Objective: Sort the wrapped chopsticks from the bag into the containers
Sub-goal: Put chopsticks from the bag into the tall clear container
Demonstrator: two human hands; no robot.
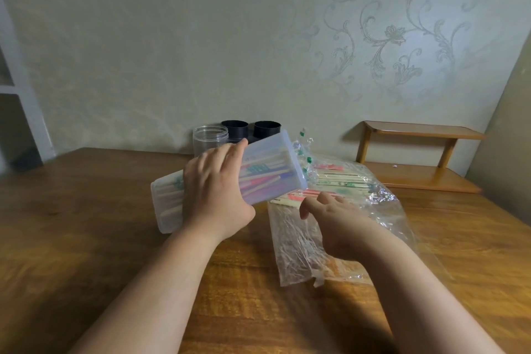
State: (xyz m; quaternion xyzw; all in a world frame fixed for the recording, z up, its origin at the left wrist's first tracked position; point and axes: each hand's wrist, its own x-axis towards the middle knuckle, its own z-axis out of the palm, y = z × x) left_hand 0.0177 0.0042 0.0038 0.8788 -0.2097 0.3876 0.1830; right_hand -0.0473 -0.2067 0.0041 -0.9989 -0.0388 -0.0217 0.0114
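At the table (86,210), left hand (215,195) grips tilted box (273,158) (chopsticks (258,178) inside).

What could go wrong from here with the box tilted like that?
The left hand holds the translucent box tilted; if it tips the other way, the wrapped chopsticks inside may slide out. The box's raised end looks close to the clear jar, which a swing could topple.

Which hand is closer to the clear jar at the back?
Left. The left hand, gripping the box, is just in front of the jar. The right hand is farther away to the right, over the bag.
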